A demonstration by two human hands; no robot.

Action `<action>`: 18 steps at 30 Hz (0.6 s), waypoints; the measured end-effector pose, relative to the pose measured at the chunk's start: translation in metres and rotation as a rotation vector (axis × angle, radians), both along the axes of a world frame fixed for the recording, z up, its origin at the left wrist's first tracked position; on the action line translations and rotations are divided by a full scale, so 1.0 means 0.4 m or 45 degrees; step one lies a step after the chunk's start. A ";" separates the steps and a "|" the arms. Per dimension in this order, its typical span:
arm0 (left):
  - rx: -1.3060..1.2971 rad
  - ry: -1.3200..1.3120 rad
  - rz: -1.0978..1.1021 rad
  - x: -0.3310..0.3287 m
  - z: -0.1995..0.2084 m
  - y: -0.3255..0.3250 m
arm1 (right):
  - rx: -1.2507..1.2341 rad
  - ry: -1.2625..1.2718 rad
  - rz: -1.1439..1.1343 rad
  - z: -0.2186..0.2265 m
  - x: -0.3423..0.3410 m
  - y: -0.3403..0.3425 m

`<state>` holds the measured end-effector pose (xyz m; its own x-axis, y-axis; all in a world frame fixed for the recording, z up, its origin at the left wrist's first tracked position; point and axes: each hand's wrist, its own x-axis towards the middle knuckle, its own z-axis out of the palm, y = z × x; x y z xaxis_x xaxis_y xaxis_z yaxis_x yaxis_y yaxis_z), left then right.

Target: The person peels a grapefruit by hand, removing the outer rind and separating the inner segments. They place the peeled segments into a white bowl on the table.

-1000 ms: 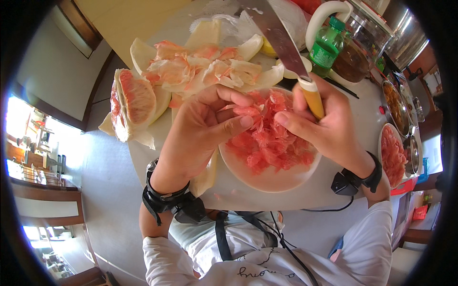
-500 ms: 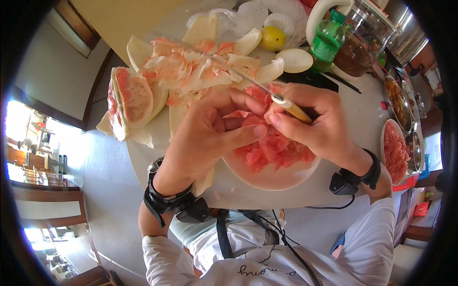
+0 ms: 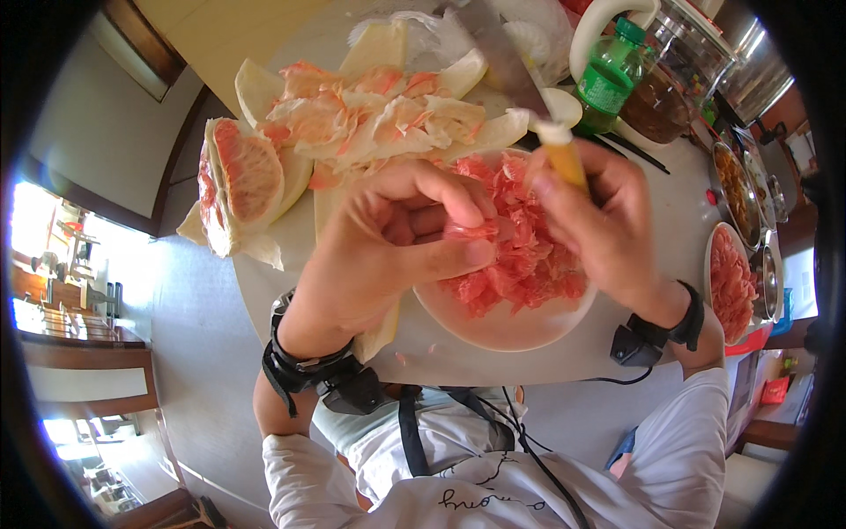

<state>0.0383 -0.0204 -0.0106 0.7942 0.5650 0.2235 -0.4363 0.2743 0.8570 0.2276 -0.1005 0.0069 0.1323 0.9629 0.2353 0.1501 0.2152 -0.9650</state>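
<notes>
My left hand [image 3: 397, 234] pinches a small piece of pink pomelo flesh [image 3: 471, 231] between thumb and fingers, over the left side of a plate. In my right hand [image 3: 604, 225] is a knife [image 3: 511, 62], gripped by its yellow handle, the blade tilted up and away to the left. The white plate [image 3: 493, 335] beneath both hands bears a heap of torn pomelo flesh [image 3: 529, 264]. Beyond my left hand lie peeled membranes [image 3: 352, 115] on thick strips of pale rind. An opened pomelo part [image 3: 242, 185] with rind rests at the table's left edge.
A green bottle [image 3: 608, 79] stands at the far right beside a clear jug [image 3: 670, 97] of brown liquid. Dishes of food [image 3: 736, 189] and another plate of pomelo flesh [image 3: 730, 282] line the right. Foam fruit netting [image 3: 423, 35] lies at the back.
My right hand has moved right, away from the left one, and the knife has swung more upright. The left hand stays nearly in place, with the flesh piece now showing in its pinch.
</notes>
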 end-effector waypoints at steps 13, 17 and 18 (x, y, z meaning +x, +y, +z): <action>0.451 0.553 0.159 -0.008 0.017 -0.007 | -0.094 -0.202 -0.035 0.059 0.030 0.043; 0.343 0.386 0.256 -0.008 0.014 -0.004 | -0.149 -0.382 0.043 0.100 0.025 0.140; 0.303 0.356 0.264 -0.010 0.014 -0.001 | -0.060 -0.389 0.141 0.105 0.023 0.173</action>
<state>0.0344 -0.0207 -0.0050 0.7178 0.6778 0.1592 -0.2030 -0.0150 0.9791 0.2367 -0.0314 0.0490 -0.0440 0.9783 0.2026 0.4125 0.2025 -0.8881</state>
